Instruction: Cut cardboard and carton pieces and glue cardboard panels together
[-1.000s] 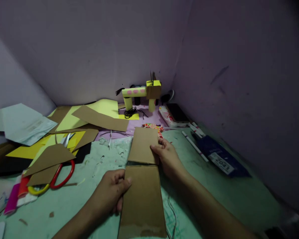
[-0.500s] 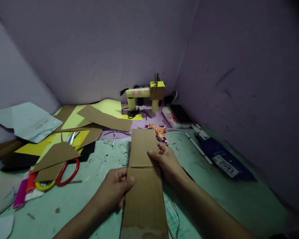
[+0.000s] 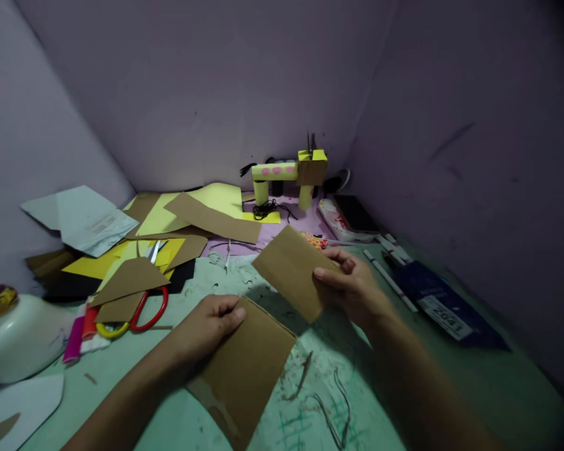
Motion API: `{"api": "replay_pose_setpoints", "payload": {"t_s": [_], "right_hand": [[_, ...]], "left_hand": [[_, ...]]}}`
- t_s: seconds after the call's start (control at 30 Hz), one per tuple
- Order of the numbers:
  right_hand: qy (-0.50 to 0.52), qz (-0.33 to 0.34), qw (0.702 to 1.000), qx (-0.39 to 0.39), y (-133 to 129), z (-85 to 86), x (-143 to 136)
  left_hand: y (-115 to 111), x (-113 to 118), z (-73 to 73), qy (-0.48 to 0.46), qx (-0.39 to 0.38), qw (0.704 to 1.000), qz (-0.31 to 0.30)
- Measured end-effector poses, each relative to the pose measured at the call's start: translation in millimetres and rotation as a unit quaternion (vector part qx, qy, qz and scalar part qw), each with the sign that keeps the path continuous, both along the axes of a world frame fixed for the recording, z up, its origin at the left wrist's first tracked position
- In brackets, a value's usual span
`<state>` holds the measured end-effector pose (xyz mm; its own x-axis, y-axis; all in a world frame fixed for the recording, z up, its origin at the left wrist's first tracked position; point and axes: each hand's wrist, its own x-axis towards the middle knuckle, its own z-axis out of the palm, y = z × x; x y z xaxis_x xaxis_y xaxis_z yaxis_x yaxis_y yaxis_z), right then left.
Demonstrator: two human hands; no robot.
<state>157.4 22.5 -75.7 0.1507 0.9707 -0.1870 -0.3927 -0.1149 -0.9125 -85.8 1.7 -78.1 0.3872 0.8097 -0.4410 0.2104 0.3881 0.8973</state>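
Observation:
My left hand (image 3: 219,329) pinches the upper left edge of a larger piece of cardboard (image 3: 249,369), thumb on top. It tilts over the table, a pale worn patch at its lower end. A smaller rectangle of cardboard (image 3: 291,269) is gripped at its right side by my right hand (image 3: 352,282), thumb on its face and fingers mostly behind. A narrow gap parts the two pieces. Behind them stands a yellow paper animal figure (image 3: 275,172) with pink spots and a box-shaped head. A tangle of black string (image 3: 267,210) lies by its legs.
Scissors with red and yellow handles (image 3: 150,310) lie at left under cardboard scraps (image 3: 131,282). Yellow paper and a silvery packet (image 3: 87,219) are beyond. At right are a phone (image 3: 355,213), white sticks (image 3: 390,280) and a blue packet (image 3: 451,307). Wire pieces (image 3: 338,407) lie in front.
The cardboard, joined along a crease before, is now two separate pieces. My right hand has moved right with the smaller one; the left holds the larger, now tilted. The view has shifted slightly.

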Motion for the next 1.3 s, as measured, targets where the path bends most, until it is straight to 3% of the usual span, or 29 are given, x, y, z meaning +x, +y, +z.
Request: {"api": "replay_pose_setpoints", "payload": {"t_s": [0.23,0.37,0.5,0.8,0.93,1.07,1.17,1.3], "right_hand": [[-0.050,0.104,0.988,-0.102,-0.4,-9.3,0.5],[-0.081,0.164,0.979,-0.086,3.4,-14.2,4.9],[-0.117,0.205,0.968,-0.086,5.9,-16.4,9.8],[-0.143,0.253,0.955,-0.061,3.5,-19.1,7.0],[-0.146,0.268,0.951,-0.046,4.0,-16.4,5.7],[-0.160,0.296,0.941,-0.036,4.5,-12.7,0.4],[-0.173,0.262,0.949,-0.031,7.7,-10.9,-1.1],[-0.106,0.061,0.992,-0.011,15.6,-8.8,6.1]], "left_hand": [[-0.5,-2.8,-3.3,0.023,-0.001,0.999,-0.037],[-1.0,-3.2,-3.9,0.031,0.007,0.994,-0.100],[-1.0,-0.7,-1.6,0.064,0.036,0.990,-0.124],[-0.7,4.1,-7.7,0.083,0.023,0.990,-0.115],[-2.2,6.3,-6.5,0.048,0.001,0.992,-0.114],[-3.5,11.4,-6.1,0.014,-0.018,0.997,-0.075],[-4.3,15.1,-6.8,0.006,-0.014,1.000,-0.027],[-2.0,15.1,-7.3,-0.032,-0.004,0.996,0.079]]}}
